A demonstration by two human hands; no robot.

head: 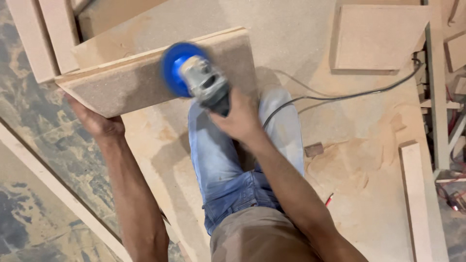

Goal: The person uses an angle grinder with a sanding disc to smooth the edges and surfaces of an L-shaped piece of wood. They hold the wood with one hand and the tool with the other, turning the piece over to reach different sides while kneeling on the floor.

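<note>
A grey angle grinder (206,85) with a blurred blue disc presses on a tilted, dusty fibreboard panel (126,80).

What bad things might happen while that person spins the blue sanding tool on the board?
1. The spinning blue disc of the grey handheld grinder works just above the person's jeans-clad legs; a slip might hit them.
2. The left hand alone props the flat brown fibreboard panel, so it may shift.
3. The black power cable trails beside the right hand and might snag.
</note>
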